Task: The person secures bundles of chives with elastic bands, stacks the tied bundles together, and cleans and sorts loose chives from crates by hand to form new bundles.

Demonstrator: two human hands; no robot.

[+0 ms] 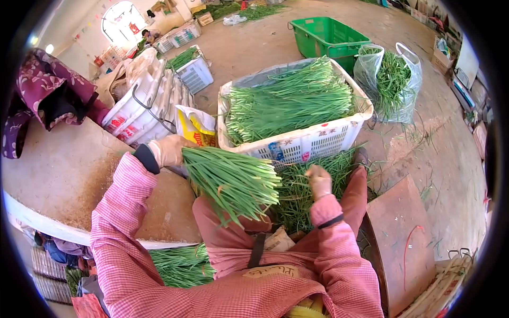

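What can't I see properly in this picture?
In the head view:
Left hand: most fingertips hidden behind the long green leafy bundle.
White slotted plastic crate: floor buried under green leaves.
Right hand: anything pinched is too small to tell.
Distant person: too small, blurred.
Pinkish-red crumpled piece, lower left: cut off by the bottom edge.

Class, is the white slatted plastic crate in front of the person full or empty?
Largely full: long green leaves with pale ends lie heaped across the crate, hiding its base; grey lining shows along the far side.
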